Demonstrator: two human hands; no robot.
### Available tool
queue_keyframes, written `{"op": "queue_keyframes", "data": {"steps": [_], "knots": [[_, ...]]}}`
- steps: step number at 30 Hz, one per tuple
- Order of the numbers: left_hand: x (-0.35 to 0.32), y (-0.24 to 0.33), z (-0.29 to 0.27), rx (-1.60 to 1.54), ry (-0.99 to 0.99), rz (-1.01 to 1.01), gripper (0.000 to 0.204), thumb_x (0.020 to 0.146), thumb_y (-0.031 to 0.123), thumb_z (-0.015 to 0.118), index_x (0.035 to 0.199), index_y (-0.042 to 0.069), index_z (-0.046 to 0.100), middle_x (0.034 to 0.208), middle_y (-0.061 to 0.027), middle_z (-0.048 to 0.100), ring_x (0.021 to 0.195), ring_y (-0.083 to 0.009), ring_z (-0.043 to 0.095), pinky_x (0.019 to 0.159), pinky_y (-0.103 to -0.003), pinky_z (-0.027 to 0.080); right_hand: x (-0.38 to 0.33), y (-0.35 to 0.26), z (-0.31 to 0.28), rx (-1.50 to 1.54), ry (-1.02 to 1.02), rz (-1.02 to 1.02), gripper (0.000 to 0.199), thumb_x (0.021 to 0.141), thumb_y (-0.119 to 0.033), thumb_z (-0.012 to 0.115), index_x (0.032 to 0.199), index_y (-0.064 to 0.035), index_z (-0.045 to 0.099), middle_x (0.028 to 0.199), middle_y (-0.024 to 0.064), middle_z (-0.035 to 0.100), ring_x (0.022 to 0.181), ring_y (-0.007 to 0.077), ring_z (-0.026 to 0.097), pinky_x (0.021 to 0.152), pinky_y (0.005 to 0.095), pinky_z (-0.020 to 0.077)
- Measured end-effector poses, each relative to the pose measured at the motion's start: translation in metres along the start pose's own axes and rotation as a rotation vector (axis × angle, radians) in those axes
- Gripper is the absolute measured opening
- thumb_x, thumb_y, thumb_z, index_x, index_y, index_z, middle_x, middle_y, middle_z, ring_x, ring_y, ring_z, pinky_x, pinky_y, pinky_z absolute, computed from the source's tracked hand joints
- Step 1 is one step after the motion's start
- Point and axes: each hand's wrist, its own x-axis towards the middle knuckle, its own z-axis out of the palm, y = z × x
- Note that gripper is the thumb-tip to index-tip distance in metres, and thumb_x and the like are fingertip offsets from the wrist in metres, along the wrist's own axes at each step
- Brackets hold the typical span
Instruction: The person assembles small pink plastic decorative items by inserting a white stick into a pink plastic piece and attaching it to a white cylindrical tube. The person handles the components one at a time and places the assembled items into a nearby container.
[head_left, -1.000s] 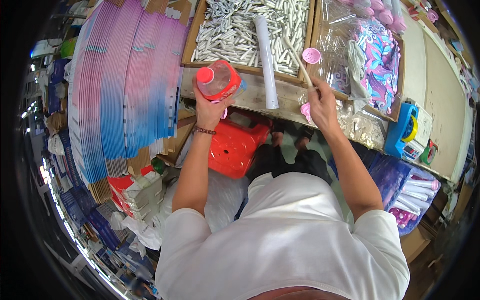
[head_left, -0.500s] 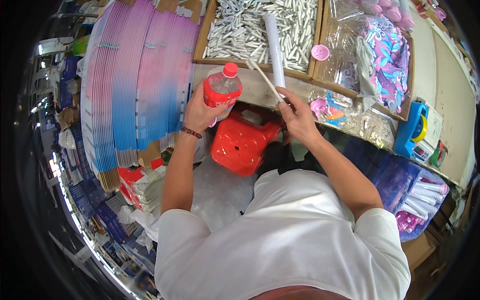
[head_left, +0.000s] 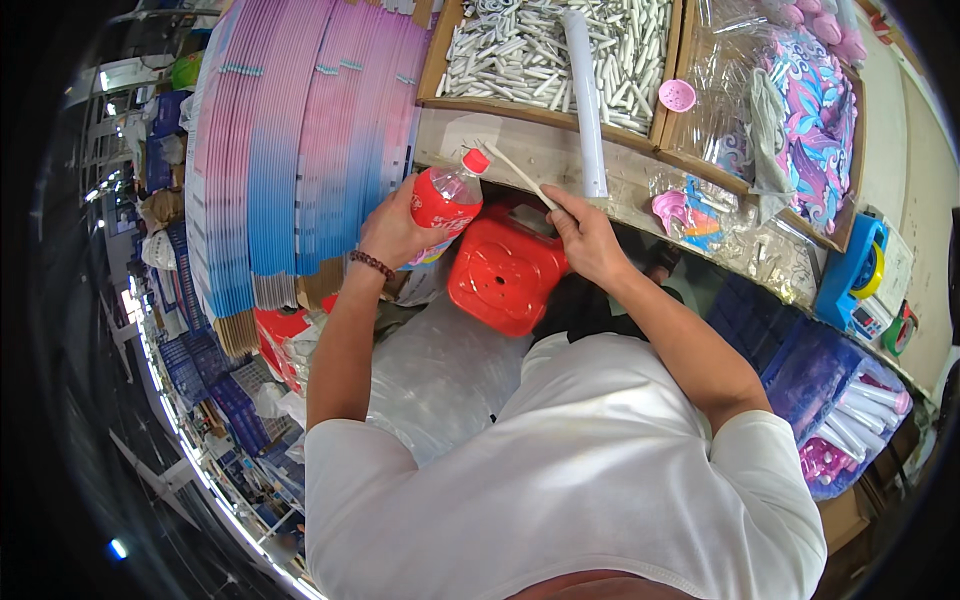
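My left hand [head_left: 395, 232] is wrapped round a clear plastic bottle [head_left: 445, 205] with a red cap and red label. The bottle leans to the right. Between the fingers of my right hand [head_left: 590, 238] is a slim off-white stick [head_left: 522, 177], perhaps a brush. Its far end is close to the bottle's cap; whether they touch I cannot tell. Below and between the hands stands a red plastic jerrycan [head_left: 505, 275]. A white tube [head_left: 586, 110] lies across the box edge, just beyond my right hand and apart from it.
An open box [head_left: 545, 112] of small white sticks sits at the table's far side, with a pink cup [head_left: 677, 95] on its rim. Stacked pink-blue cartons [head_left: 290, 150] rise at left. A blue tape dispenser [head_left: 850, 275] and a bagged bundle [head_left: 850, 420] are at right.
The bottle has tipped to the right, toward the stick. My right hand has come away from the white tube, and the stick's tip now sits nearer the cap. The whole view has shifted slightly.
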Motion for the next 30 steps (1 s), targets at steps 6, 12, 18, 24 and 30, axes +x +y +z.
{"op": "queue_keyframes", "data": {"steps": [6, 12, 18, 24, 30], "knots": [[0.006, 0.002, -0.007, 0.027, -0.050, 0.014, 0.072, 0.065, 0.031, 0.079, 0.126, 0.012, 0.047, 0.112, -0.0203, 0.062, 0.102, -0.0395, 0.060, 0.085, -0.045, 0.050, 0.000, 0.001, -0.001, 0.001, -0.024, 0.014, 0.034, 0.093, -0.001, 0.049, 0.127, -0.0004, 0.054, 0.098, 0.0203, 0.060, 0.090, 0.0283, 0.062, 0.084, 0.0336, 0.0475], [0.008, 0.011, -0.022, 0.152, -0.093, 0.002, 0.072, 0.064, 0.032, 0.078, 0.125, 0.010, 0.047, 0.108, -0.0207, 0.063, 0.099, -0.0387, 0.061, 0.084, -0.045, 0.050, -0.002, 0.001, 0.000, 0.053, -0.055, 0.056, 0.035, 0.094, -0.002, 0.050, 0.128, -0.0005, 0.053, 0.092, 0.0158, 0.060, 0.083, 0.0232, 0.059, 0.081, 0.0310, 0.0469], [0.007, 0.018, -0.037, 0.309, -0.137, -0.050, 0.074, 0.062, 0.035, 0.078, 0.124, 0.007, 0.048, 0.104, -0.0213, 0.064, 0.097, -0.0383, 0.062, 0.082, -0.045, 0.051, 0.000, 0.015, 0.007, 0.181, -0.097, 0.101, 0.035, 0.096, -0.005, 0.049, 0.130, 0.0003, 0.052, 0.086, 0.0079, 0.059, 0.079, 0.0165, 0.053, 0.076, 0.0283, 0.0466], [0.008, 0.027, -0.045, 0.405, -0.176, -0.069, 0.075, 0.062, 0.036, 0.078, 0.124, 0.005, 0.049, 0.100, -0.0216, 0.066, 0.094, -0.0389, 0.063, 0.080, -0.045, 0.051, 0.003, 0.035, 0.020, 0.287, -0.069, 0.040, 0.035, 0.096, -0.006, 0.049, 0.130, 0.0002, 0.052, 0.086, 0.0066, 0.059, 0.075, 0.0136, 0.052, 0.070, 0.0272, 0.0464], [0.008, 0.043, -0.053, 0.542, -0.228, -0.123, 0.075, 0.062, 0.038, 0.078, 0.122, 0.003, 0.049, 0.097, -0.0218, 0.066, 0.092, -0.0384, 0.064, 0.080, -0.046, 0.052, 0.002, 0.031, 0.020, 0.271, -0.070, 0.069, 0.034, 0.096, -0.006, 0.049, 0.130, 0.0007, 0.053, 0.079, 0.0036, 0.056, 0.070, 0.0124, 0.050, 0.065, 0.0263, 0.0453]]}}
